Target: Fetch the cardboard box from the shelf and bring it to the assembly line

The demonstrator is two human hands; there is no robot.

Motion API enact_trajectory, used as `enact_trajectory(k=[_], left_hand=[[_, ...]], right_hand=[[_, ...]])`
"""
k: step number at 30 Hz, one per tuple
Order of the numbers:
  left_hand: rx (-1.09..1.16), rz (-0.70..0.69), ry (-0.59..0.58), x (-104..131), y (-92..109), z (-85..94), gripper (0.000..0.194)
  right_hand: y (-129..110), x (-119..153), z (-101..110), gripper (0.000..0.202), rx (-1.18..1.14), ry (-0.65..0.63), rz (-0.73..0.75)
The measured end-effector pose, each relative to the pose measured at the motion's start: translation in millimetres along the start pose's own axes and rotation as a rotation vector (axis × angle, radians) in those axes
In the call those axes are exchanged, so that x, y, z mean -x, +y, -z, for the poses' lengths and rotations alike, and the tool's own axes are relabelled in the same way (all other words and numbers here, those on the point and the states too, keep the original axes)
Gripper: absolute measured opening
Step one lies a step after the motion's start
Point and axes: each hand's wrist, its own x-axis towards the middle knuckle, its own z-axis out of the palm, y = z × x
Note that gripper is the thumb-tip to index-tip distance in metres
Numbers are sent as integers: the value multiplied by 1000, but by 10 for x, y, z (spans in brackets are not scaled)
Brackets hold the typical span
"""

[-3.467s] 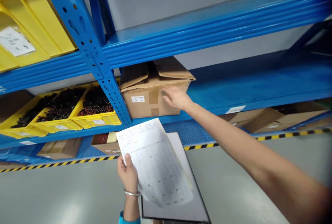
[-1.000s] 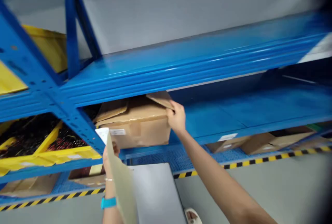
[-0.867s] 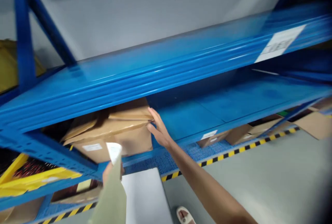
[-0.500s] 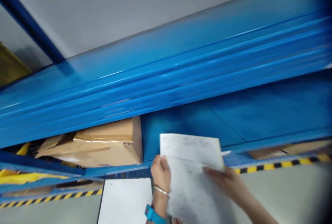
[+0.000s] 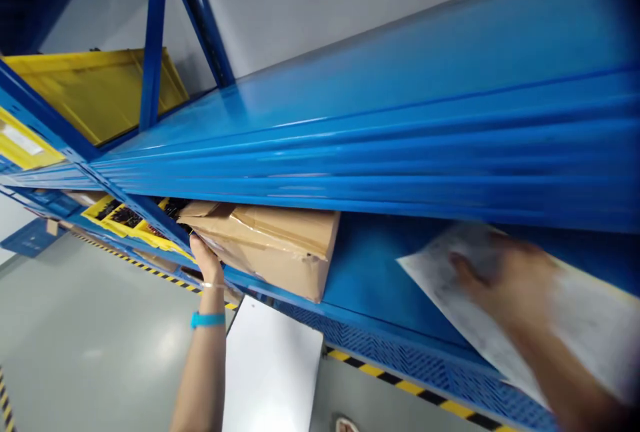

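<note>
From the head camera, the left hand [image 5: 203, 257] is up at the near left corner of the cardboard box [image 5: 273, 245], fingers laid against its lower edge and curled a little, though whether they grip or only press cannot be told. A blue band and a thin bracelet sit on that wrist. The box rests on the blue shelf [image 5: 370, 272], its top flaps loose, tucked under the beam of the level above.

The right hand [image 5: 505, 279] is blurred; it lies flat and spread on the paper sheet [image 5: 590, 325], pressing it onto the bare shelf surface well to the right of the box. Half a second ago both hands held that sheet in the air in front of the shelf edge; now the paper is down on the shelf and the left hand has gone over to the box. The view has also swung left, so the yellow bins [image 5: 125, 215] beyond the upright show again.

A white board [image 5: 273, 365] hangs below the shelf edge, between the left forearm and the floor with its yellow and black tape [image 5: 400, 385].
</note>
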Motion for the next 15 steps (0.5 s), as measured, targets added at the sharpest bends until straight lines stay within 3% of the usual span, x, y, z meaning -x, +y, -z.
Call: enact_trajectory(k=[2, 5, 8, 11, 15], left_hand=[[71, 84, -38, -308, 5, -90, 62], [158, 174, -109, -562, -39, -177, 66], [219, 177, -128, -631, -85, -234, 58], [238, 152, -102, -612, -96, -273, 52], [206, 125, -57, -423, -72, -212, 51]], right_hand=[[-491, 53, -238, 68, -94, -3, 98], [-1148, 165, -488, 61, -310, -48, 190], [-1577, 275, -604, 75, -456, -144, 276], [-1722, 334, -648, 83, -651, -187, 204], [-1613, 358, -590, 63, -786, -169, 121]])
